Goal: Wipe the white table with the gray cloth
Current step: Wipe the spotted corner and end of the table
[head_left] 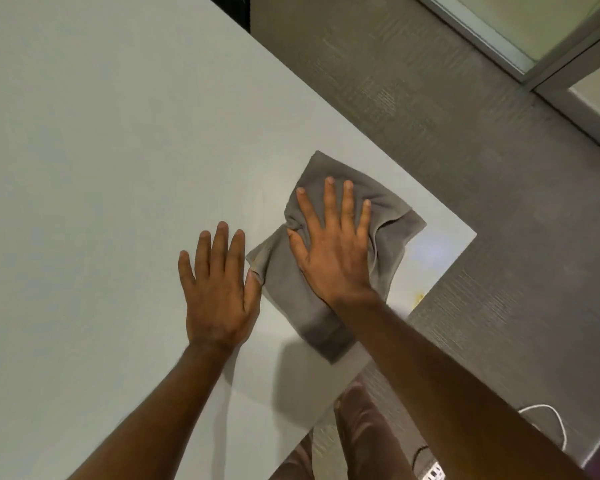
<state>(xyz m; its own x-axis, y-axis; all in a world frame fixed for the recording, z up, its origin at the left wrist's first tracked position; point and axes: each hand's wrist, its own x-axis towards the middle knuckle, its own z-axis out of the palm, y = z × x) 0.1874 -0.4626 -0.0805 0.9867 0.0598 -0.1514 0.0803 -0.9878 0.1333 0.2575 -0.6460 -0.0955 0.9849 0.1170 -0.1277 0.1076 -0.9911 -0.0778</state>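
A: Which step is going on here?

B: The wiping itself, I'd say. The right hand (333, 247) is lying flat with fingers spread on the cloth (388, 216), pressing it to the surface (101, 150). It is not gripping anything, just bearing down with palm and fingers.

A: And the left hand (219, 289)?

B: It is resting open and flat on the bare surface, fingers close together, holding nothing. Its thumb side is sitting just beside the cloth's near-left corner; I cannot tell whether they are touching.

A: Where is the cloth lying?

B: Under the right hand, spilling out past the fingertips, beyond the little finger and back under the wrist. It is sitting near the surface's corner, which is lying out beyond the right hand's little-finger side.

A: Which way is it pointing?

B: It is rumpled, but its long axis is running roughly along the right forearm, from beneath the wrist out past the fingertips, tilting slightly toward the left hand at the far end.

A: What is the next move asking for?

B: Probably steady downward pressure while sliding the cloth. A small yellowish mark (418, 299) is showing by the edge, on the outer side of the right wrist, and the wide stretch beyond the left hand looks like it is awaiting a pass too.
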